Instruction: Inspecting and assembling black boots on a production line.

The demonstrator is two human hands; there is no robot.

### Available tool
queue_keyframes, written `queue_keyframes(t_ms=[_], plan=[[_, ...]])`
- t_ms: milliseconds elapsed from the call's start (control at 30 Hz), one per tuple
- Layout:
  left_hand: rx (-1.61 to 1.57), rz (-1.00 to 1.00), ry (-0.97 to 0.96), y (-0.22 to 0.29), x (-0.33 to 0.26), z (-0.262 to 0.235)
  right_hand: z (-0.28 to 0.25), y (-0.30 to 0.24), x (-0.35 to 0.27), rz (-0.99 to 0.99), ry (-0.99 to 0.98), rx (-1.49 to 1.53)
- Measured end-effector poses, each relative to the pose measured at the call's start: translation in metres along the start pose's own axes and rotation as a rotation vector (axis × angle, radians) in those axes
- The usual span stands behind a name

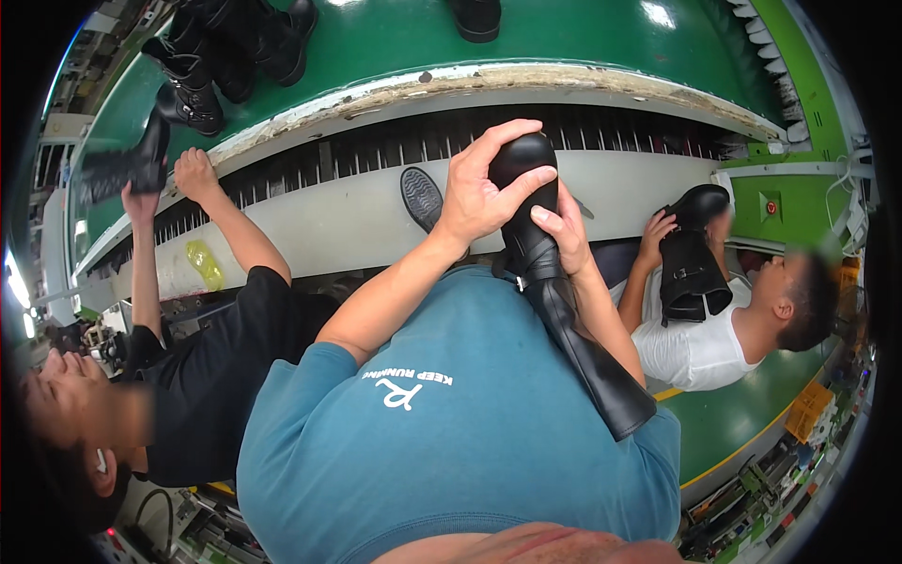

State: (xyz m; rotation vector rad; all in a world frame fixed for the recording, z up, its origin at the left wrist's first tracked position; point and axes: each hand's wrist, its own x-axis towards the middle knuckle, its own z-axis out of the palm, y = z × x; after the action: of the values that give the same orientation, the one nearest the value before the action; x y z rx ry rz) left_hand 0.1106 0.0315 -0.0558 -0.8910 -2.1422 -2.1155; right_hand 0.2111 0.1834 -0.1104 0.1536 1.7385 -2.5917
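Note:
A tall black leather boot (587, 362) with a buckled ankle strap is held in front of my chest. Its rounded toe points away from me, and its shaft slants back along my right forearm. Around the toe wraps my left hand (477, 193), with the thumb across the top. My right hand (566, 233) grips the foot's right side just below, thumb on the upper; its other fingers are partly hidden. Left of my left wrist, a dark patterned boot sole (422, 195) faces up at the pale ledge, the rest of it hidden behind my arm.
Beyond the pale ledge (310, 207) runs a slotted dark gap, then a worn edge and a green conveyor surface (395, 42) with several black boots (249, 42). A yellow plastic bag (204, 265) lies left. Co-workers on both sides hold black boots (693, 268).

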Motion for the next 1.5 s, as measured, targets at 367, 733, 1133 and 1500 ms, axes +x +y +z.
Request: queue_keyframes(t_ms=[367, 733, 1133, 1500], plan=[[0.903, -0.463, 0.366, -0.238, -0.085, -0.078, -0.068, 0.112, -0.001, 0.821, 0.312, 0.524], [0.697, -0.772, 0.428, -0.291, -0.114, -0.103, -0.09, 0.126, -0.043, 0.607, 0.524, 0.414], [-0.324, -0.105, 0.162, -0.032, 0.008, -0.074, -0.021, -0.004, 0.035, 0.265, 0.15, 0.531], [-0.53, -0.034, 0.018, 0.052, 0.1, -0.089, 0.001, -0.131, 0.078, 0.267, -0.249, 0.645]])
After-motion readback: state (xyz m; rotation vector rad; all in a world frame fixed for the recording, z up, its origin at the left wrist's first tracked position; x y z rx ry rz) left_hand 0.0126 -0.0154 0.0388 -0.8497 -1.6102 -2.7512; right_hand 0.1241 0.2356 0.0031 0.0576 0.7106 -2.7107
